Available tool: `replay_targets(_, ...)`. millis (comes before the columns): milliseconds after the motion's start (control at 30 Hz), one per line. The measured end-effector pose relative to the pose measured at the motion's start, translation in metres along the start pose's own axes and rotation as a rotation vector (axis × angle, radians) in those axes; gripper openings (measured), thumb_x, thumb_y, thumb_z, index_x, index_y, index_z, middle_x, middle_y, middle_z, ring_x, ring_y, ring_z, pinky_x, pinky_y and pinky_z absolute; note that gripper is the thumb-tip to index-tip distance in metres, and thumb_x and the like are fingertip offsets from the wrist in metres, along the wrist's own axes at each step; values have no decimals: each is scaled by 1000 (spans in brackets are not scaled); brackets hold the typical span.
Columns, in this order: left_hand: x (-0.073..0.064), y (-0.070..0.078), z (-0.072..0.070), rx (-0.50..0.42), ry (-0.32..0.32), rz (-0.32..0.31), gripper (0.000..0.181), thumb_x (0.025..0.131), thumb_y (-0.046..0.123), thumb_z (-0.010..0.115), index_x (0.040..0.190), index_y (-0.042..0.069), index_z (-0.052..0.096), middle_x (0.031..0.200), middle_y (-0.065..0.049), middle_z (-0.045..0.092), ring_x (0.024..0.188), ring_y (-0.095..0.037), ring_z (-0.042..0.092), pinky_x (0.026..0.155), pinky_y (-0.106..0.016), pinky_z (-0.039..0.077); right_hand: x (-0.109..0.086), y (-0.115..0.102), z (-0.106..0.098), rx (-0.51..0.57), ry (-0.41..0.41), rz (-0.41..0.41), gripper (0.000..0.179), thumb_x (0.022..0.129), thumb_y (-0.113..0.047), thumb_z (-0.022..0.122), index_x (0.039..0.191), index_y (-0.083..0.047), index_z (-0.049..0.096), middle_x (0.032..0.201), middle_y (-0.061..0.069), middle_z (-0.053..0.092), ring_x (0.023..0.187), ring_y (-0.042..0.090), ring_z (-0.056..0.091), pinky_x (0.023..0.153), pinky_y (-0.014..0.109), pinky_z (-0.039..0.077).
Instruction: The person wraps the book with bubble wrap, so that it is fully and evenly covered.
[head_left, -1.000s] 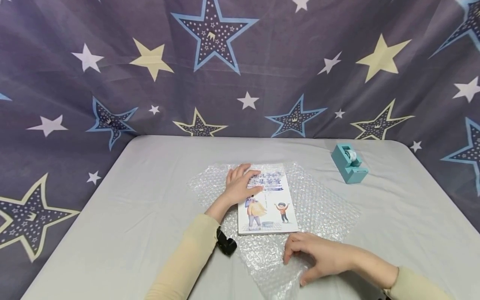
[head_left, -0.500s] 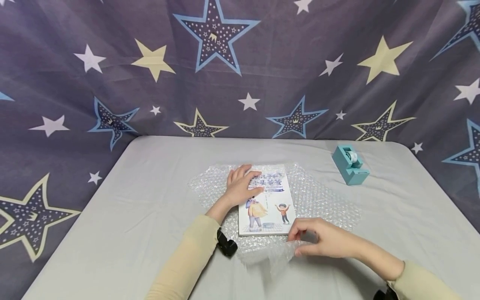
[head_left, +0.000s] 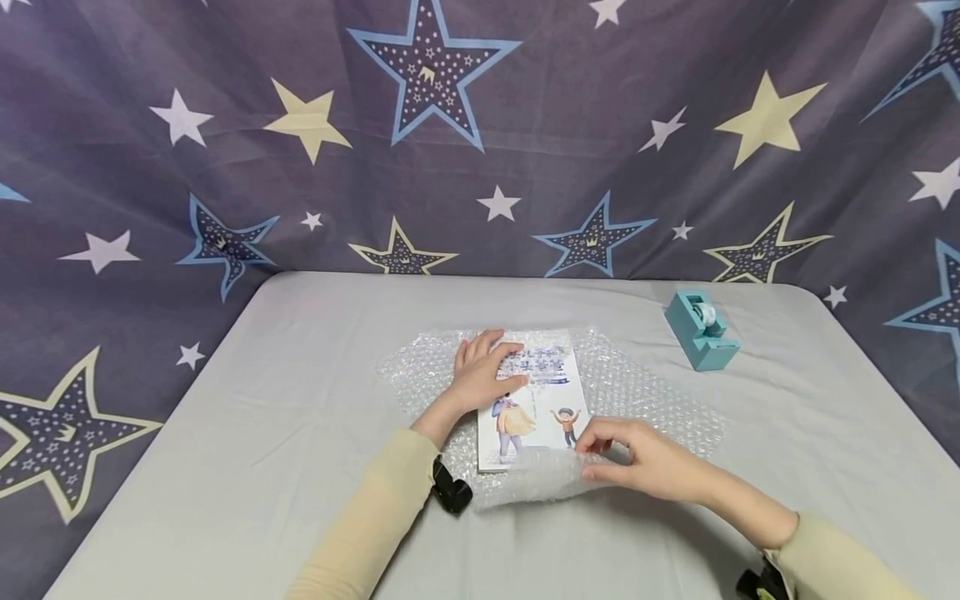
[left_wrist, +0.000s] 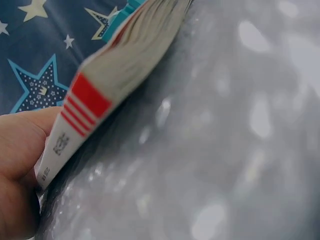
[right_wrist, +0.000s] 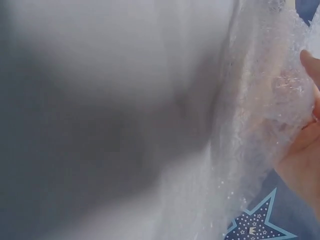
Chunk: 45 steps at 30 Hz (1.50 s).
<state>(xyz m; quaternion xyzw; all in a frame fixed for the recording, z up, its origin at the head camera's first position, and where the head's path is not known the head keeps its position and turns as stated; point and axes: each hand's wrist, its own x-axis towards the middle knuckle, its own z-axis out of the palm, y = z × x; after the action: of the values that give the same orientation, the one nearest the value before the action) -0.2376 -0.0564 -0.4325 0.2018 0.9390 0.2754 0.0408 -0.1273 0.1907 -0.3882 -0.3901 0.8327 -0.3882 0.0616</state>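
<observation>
A paperback book (head_left: 536,412) with two cartoon figures on its white cover lies on a sheet of bubble wrap (head_left: 645,400). My left hand (head_left: 480,373) rests across the book's upper left side, thumb on the cover. Between thumb and fingers, my right hand (head_left: 648,457) pinches the near corner of the wrap, raised and folded over the book's lower edge. In the left wrist view, the book's spine (left_wrist: 75,120) and page edges show beside the left hand. Clear wrap (right_wrist: 270,100) stands up against the right hand in the right wrist view.
A teal tape dispenser (head_left: 701,333) with a roll of clear tape stands at the back right of the table, which has a grey cloth (head_left: 315,400) over it. A star-patterned curtain (head_left: 480,108) hangs behind and at both sides.
My right hand has taken hold of the near corner of the bubble wrap and drawn it up and away from me, over the book's bottom edge. The left hand keeps its place.
</observation>
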Motion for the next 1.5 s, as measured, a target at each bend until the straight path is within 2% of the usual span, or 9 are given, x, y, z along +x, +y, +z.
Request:
replay_targets(300,1,1,-2,-14,-20,1,52,86,43,56,133,24,43,150,-7,16,139,-28,6,111,-49,-5,10,7,-3,-41,115,-5,11,83,-19,66,89,-25,59,91,-12,59,78,4,53,68,24,47)
replay_targets(433,0,0,-1,-18,-16,4,52,86,43,56,133,25,43,150,-7,17,139,-29,6,111,-49,-5,14,7,-5,-61,195,70,9,82,-18,66,85,-24,60,89,-12,58,77,4,52,67,23,47)
replay_targets(567,0,-1,0,-22,-16,5,52,86,43,56,133,25,42,150,-7,17,139,-29,6,111,-49,-5,18,8,-7,-63,232,143,5,82,-18,66,82,-21,62,90,-10,58,77,6,51,65,23,46)
replay_targets(800,0,-2,0,-28,-12,8,52,86,42,57,133,25,43,150,-7,17,139,-28,6,111,-49,-5,24,15,-6,-80,256,187,3,83,-19,66,83,-16,64,91,-7,59,77,7,50,64,22,44)
replay_targets(1200,2,-3,1,9,-6,9,49,87,36,57,133,25,42,149,-7,18,139,-27,8,111,-49,-3,33,27,-6,-143,232,248,6,83,-21,65,84,-15,65,76,-8,55,71,6,50,66,22,46)
replay_targets(1500,2,-4,2,9,6,9,48,87,32,57,133,25,43,149,-7,19,139,-27,9,111,-49,-2,40,31,-6,-92,206,311,6,83,-15,64,90,-14,64,77,-6,57,72,9,53,67,22,48)
